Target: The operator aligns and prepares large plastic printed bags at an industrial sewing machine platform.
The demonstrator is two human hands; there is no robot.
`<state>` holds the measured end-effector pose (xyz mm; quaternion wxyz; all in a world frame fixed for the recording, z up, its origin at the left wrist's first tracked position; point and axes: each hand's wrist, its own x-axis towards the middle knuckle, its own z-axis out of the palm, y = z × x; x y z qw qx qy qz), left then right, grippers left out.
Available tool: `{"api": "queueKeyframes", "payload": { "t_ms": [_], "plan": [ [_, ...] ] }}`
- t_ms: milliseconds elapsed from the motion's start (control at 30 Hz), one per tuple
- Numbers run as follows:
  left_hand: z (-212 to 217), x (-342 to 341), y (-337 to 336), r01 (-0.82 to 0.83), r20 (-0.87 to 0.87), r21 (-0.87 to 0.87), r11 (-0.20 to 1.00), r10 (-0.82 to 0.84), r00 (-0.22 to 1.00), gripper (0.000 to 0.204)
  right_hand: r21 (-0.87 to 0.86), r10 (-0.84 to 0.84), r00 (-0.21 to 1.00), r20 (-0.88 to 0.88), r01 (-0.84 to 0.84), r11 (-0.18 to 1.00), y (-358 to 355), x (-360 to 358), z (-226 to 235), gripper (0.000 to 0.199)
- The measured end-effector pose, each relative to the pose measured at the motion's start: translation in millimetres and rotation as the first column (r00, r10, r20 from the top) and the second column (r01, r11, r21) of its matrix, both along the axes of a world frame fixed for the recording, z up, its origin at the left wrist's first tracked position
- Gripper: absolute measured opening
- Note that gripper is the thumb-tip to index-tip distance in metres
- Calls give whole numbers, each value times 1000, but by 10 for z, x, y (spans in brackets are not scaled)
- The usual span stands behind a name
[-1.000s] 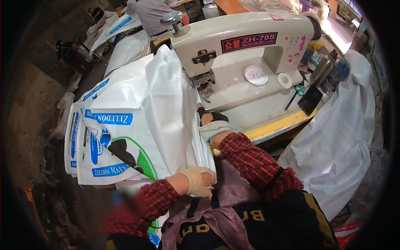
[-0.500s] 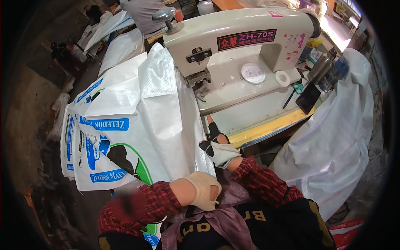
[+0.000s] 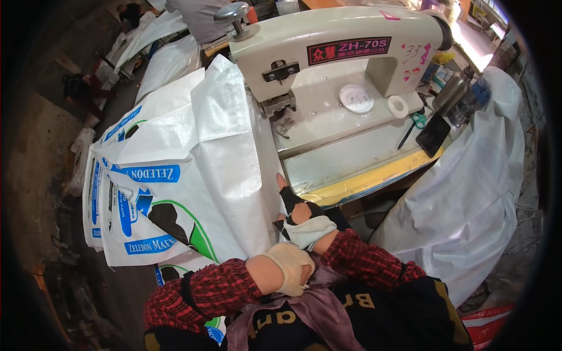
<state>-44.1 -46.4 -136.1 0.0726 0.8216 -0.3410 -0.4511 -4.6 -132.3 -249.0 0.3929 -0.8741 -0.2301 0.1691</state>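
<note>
A white woven sack (image 3: pixel 228 158) with blue and green print hangs from under the needle of a cream sewing machine (image 3: pixel 328 41) and drapes down to my lap. My right hand (image 3: pixel 300 217), in a black and white fingerless glove, grips the sack's right edge just off the table's front corner, one finger pointing up along it. My left hand (image 3: pixel 291 267), in a beige glove, is closed on the sack's lower edge right below the right hand, close to my body.
Several printed sacks (image 3: pixel 117 193) lie stacked on the floor at left. The machine table (image 3: pixel 351 152) carries a round white lid (image 3: pixel 356 98), a tape roll (image 3: pixel 398 106) and green-handled scissors (image 3: pixel 417 120). White sacking (image 3: pixel 468 199) hangs at right. Another person (image 3: pixel 199 17) stands behind.
My right hand has slid back along the sack's edge from near the machine toward my body. The left hand has stayed near my lap, and the view has shifted slightly.
</note>
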Motion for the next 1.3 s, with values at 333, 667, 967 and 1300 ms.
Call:
{"api": "queueKeyframes", "payload": {
  "t_ms": [333, 667, 967, 1300],
  "plan": [
    [118, -65, 63, 53, -4, -73, 996, -53, 999, 16, 2, -201, 977, -67, 202, 979, 35, 184, -216, 47],
    [157, 556, 62, 65, 177, 221, 973, -105, 979, 17, -136, -108, 971, -213, 80, 988, 227, 636, -155, 31],
    [1415, 926, 505, -35, 629, 363, 931, -217, 746, 19, 120, 18, 913, -407, 34, 992, 11, 567, -2, 42],
    [224, -163, 210, 36, 1, -268, 963, -37, 999, 25, -164, 338, 909, -244, -383, 909, -28, 436, 150, 40]
  ]
}}
